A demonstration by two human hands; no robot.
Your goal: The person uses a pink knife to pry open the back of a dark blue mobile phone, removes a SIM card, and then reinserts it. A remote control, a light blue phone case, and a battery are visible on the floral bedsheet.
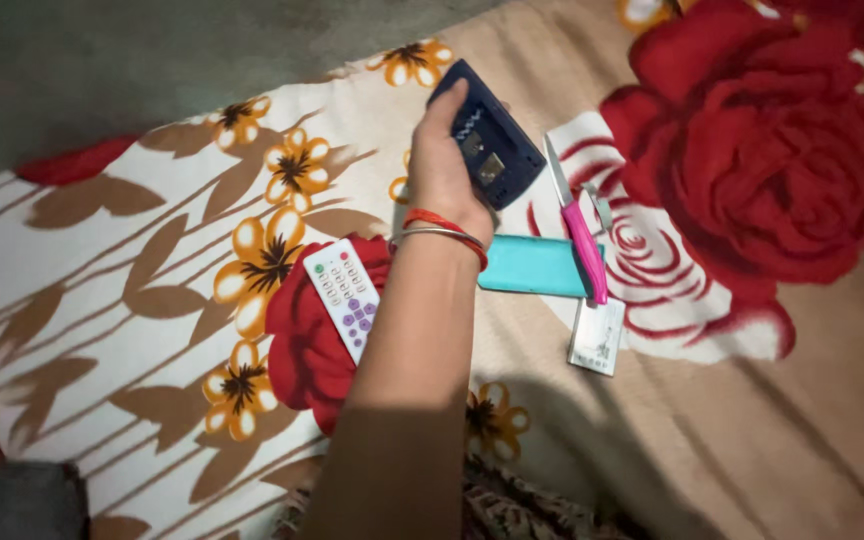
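Head view: we see one hand [444, 180], and we can't tell for sure which, though we read it as the right; the other hand is out of frame. It holds a dark blue handheld device [490, 135] up above the floral blanket [152, 260], back cover off and inner compartment showing. Fingers are clamped around its left edge, one fingertip up along the top rim, the rest hidden behind the body.

Risk as we judge it: the grip sits on one side only, so the device could twist out and drop onto the pink-handled knife [577, 225] lying just below, blade pointing up the frame. With the compartment open, loose parts could fall into the blanket folds.

Pose: forearm comes up from the bottom centre, wrist near straight, back of hand to the camera, red and silver bangles [442, 228] at the wrist.

Around it: white remote control [344, 295] just left of the forearm, teal flat case [532, 265] to the right, partly under the knife handle, and a small pale card-like piece [597, 338] below that. Grey floor [152, 60] runs along the top left.
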